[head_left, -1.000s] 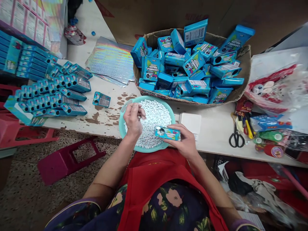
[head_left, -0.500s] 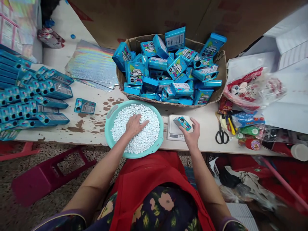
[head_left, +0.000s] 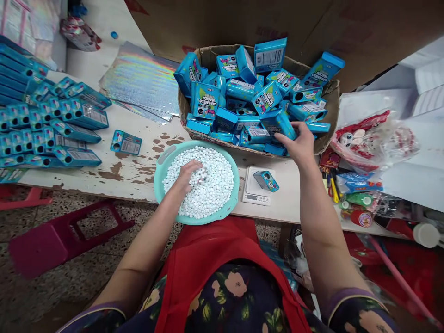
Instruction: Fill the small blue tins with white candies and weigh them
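Our right hand (head_left: 302,144) has moved from the scale box (head_left: 267,181) up to the carton (head_left: 332,104); the scale box sits alone on the digital kitchen scale (head_left: 252,187). Right thumb and fingers grip a Caramelo Macizo box (head_left: 279,123), tilted at the carton's near edge. Our left hand (head_left: 187,177) is in the basin (head_left: 159,173), fingers curled round some white candies (head_left: 215,196).

Handling, our guess: box is light, fairly stiff, glossy so a bit slippery; pinch across the narrow sides, keep clear of the round hole. Candies look small, hard, prone to roll; cup them.

Containers: carton heaped with jumbled blue boxes; basin broadly covered in candies. Scale reading: we can't make it out.
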Tool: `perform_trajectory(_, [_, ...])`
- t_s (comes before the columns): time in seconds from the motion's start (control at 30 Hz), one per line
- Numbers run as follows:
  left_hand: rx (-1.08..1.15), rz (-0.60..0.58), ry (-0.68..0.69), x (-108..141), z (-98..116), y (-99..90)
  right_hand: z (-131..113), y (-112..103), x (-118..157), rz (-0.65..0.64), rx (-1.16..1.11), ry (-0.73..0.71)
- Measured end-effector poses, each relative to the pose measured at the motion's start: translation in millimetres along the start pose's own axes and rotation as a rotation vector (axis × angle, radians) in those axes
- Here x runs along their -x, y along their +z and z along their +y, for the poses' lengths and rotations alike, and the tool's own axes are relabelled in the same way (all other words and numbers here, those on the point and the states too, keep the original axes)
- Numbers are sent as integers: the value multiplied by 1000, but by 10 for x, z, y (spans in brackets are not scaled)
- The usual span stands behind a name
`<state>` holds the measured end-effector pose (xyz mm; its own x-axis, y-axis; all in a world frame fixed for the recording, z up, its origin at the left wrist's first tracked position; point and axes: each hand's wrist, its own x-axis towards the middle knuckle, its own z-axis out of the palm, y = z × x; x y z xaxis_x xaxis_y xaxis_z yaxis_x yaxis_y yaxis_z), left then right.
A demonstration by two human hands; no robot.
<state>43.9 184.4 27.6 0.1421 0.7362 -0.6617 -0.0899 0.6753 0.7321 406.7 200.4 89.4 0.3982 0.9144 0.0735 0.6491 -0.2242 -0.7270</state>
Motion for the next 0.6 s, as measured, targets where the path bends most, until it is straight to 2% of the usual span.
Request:
perform_trajectory(0.07, [150, -35, -79, 8, 48, -33, -101, -45, 147, 37, -241, 179])
perform_trajectory(0.13, [300, -98, -153, 16, 90, -60, -220, -39, 287, -14, -484, 355])
perform_trajectory(0.2, [463, -150, -185, 25, 122, -75, -341, 14, 420, -146, -688, 473])
perform_trajectory(0.27, [550, -151, -199, 32, 138, -74, -449, 98, 565, -297, -798, 521])
perform_trajectory(0.33, [563, -120, -229, 27, 136, -61, -539, 196, 734, -399, -779, 489])
perform_trajectory(0.4, [565, -125, -256, 10, 119, -49, -616, 291, 915, -431, -631, 371])
perform_trajectory(0.5, [583, -162, -238, -8, 98, -47, -739, 380, 1164, -401, -376, 165])
perform_trajectory(0.6, [599, -142, -234, 53, 138, -46, -885, 401, 1341, -347, -256, 43])
